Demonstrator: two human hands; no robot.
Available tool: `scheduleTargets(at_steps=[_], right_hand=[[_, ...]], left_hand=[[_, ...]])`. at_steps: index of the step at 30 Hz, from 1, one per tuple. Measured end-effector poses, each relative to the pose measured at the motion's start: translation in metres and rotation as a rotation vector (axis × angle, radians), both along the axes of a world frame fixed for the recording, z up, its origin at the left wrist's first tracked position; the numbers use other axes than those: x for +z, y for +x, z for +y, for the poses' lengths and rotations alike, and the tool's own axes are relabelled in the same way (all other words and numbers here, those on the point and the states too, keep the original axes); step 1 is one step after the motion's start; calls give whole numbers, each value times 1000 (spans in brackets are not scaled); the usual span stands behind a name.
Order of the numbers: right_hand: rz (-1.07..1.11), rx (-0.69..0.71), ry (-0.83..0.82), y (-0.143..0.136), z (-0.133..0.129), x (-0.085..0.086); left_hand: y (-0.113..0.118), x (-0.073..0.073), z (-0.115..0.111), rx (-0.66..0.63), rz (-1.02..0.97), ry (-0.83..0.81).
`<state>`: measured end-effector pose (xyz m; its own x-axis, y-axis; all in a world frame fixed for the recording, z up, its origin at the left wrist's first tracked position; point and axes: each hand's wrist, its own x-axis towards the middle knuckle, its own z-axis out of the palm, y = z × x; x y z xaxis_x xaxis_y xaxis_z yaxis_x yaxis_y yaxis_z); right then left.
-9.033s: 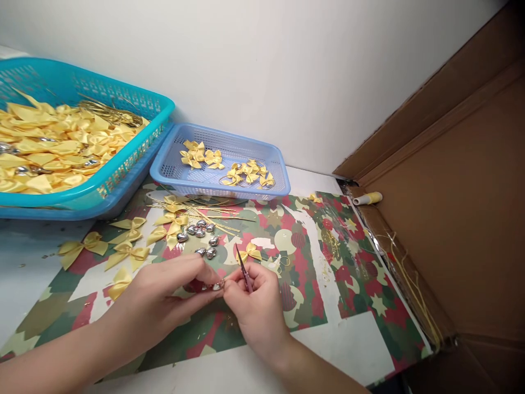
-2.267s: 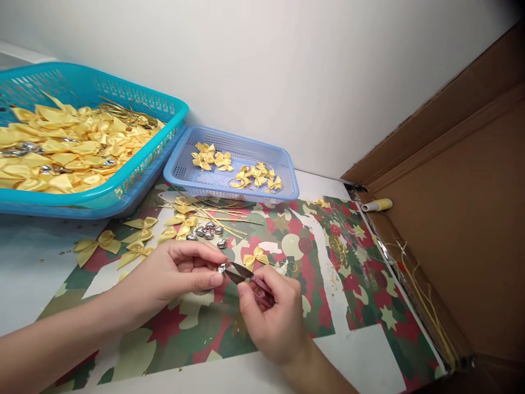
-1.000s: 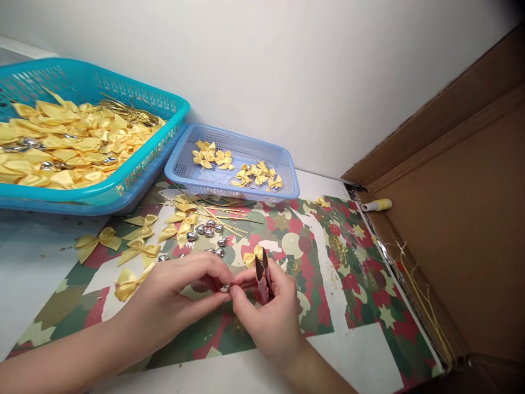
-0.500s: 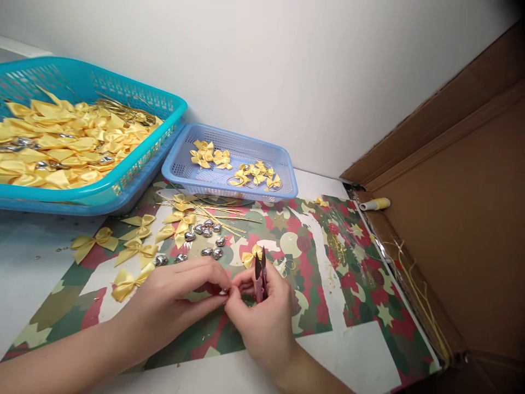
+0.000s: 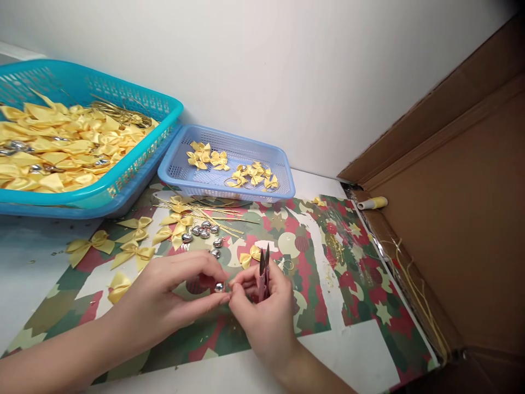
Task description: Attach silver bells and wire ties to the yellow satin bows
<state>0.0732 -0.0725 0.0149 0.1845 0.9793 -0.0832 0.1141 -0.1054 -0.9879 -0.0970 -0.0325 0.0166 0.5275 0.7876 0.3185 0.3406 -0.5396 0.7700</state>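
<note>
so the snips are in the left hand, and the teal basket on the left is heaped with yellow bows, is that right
Not quite: the head view shows the snips in the right hand; the left hand has a small silver charm between finger and thumb. The teal basket on the left is indeed heaped with yellow bows.

The single camera, worn on the person's head, looks forward and down from the near side of the blue basket (image 5: 223, 190), above the left hand (image 5: 180, 287) and right hand (image 5: 264, 314). Range is close: both hands show large before the blue basket, and the teal basket (image 5: 82, 197) to its left is cut by the frame. Coverage includes the wall (image 5: 229, 71) behind the blue basket and the cardboard (image 5: 447, 208) to its right.
</note>
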Motion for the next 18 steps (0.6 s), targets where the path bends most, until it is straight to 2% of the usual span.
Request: scheduleTargets(at_steps=[4,7,12,18], right_hand=[[-22,-26,-13,9,2,2],[15,-23,-18,15,3,1],[51,-1,21,20,3,-1],[37,60,39,23,1,-1]], left_hand=[[-6,3,11,-99,276,144],[-10,6,18,-125,433,265],[-16,9,26,-2,508,291],[-24,1,38,67,631,255]])
